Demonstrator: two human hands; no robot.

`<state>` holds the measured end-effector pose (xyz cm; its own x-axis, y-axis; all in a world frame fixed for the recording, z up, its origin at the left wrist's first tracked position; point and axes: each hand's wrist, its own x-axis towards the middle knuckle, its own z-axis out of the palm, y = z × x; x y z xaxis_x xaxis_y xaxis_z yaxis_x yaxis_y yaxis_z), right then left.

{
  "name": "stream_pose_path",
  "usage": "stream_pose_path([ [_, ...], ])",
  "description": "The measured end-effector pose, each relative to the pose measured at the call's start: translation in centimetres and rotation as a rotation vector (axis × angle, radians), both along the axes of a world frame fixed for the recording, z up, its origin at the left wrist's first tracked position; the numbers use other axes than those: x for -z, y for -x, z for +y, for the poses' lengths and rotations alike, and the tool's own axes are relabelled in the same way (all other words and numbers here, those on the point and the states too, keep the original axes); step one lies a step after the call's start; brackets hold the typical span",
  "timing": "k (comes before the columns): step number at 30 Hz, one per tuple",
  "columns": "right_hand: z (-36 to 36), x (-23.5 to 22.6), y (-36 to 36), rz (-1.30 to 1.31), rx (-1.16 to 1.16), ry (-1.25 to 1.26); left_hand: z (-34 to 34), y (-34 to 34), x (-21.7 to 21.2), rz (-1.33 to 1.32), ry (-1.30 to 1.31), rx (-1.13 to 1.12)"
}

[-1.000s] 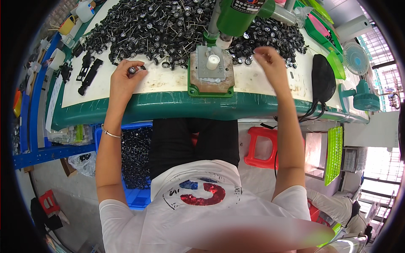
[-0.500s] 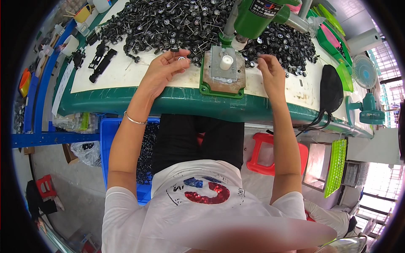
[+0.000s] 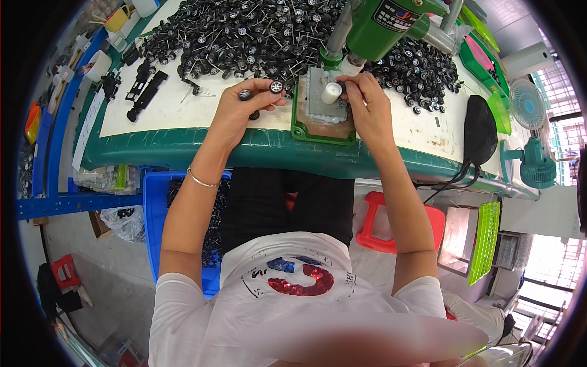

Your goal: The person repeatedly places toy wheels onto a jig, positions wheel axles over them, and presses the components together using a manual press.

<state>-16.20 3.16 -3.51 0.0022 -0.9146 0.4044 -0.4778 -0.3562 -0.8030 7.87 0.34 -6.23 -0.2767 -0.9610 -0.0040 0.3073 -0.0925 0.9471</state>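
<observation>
My left hand [image 3: 237, 109], left of the press, is closed on small black toy wheels. One wheel [image 3: 276, 87] with a silver hub sits between thumb and forefinger; another wheel [image 3: 245, 95] shows by the fingers, and a third peeks out under the hand. My right hand [image 3: 371, 109] reaches over the press base [image 3: 324, 129], fingertips pinched on a dark wheel [image 3: 342, 89]. That wheel is beside a white cylindrical post [image 3: 331, 93] on the grey plate [image 3: 317, 107]. Whether it touches the post I cannot tell.
The green press head [image 3: 382, 27] stands above the base. Heaps of black wheels with metal axles [image 3: 244, 37] cover the back of the table, with more wheels [image 3: 422, 70] at right. Black chassis parts [image 3: 147, 96] lie left, a black mask [image 3: 480, 131] right. A blue bin [image 3: 156, 214] stands below.
My right hand has moved left from the right-hand wheel pile to the white post, now pinching a wheel. My left hand has turned and shifted slightly right and down, bringing a wheel's silver hub into view.
</observation>
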Motion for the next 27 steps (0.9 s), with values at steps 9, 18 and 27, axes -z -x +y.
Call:
stream_pose_path([
  [9, 1.0, -0.9, -0.9, 0.125, -0.013, 0.142, 0.8, 2.6, -1.0, -0.066, 0.068, -0.082],
  [18, 0.0, -3.0, 1.1, 0.304, -0.143, 0.053, 0.4, 5.1, -4.4, -0.152, 0.241, -0.049],
  [27, 0.5, -1.3, 2.6, -0.139, -0.107, -0.075, -0.1, 7.9, -3.8, -0.109, 0.316, 0.022],
])
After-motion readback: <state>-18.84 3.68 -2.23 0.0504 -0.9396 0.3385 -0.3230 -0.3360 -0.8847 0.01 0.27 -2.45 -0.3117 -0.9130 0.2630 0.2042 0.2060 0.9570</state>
